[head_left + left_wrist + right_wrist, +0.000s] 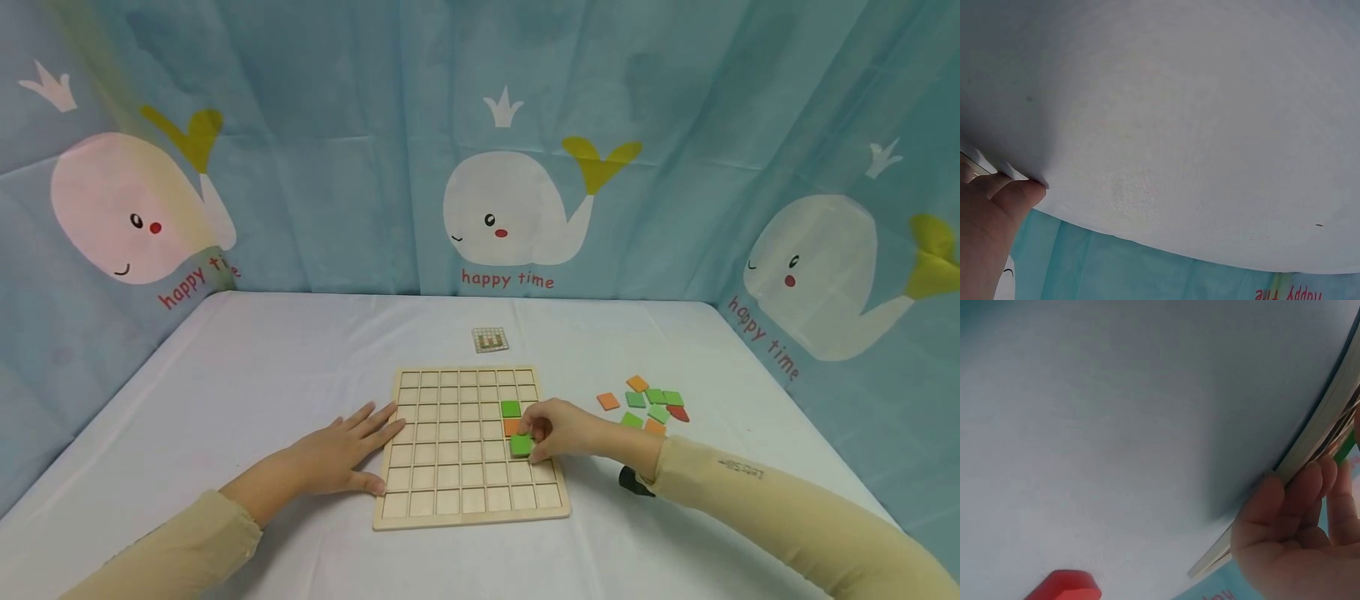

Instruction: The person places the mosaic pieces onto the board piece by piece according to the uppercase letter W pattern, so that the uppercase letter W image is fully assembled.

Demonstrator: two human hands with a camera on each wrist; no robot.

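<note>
A wooden grid board lies flat on the white table. My left hand rests along its left edge, fingers spread and straight, fingertips on the rim. At the board's right side, my right hand pinches a green square tile between thumb and fingers over the grid. Just beyond it, an orange tile and another green tile sit in neighbouring cells of one column. In the right wrist view the held tile shows as a thin green edge above the board's side.
Loose orange, green and red tiles lie scattered to the right of the board, some partly behind my right forearm. A small card with a printed grid pattern lies beyond the board. A blue whale-print curtain surrounds the table's back and sides.
</note>
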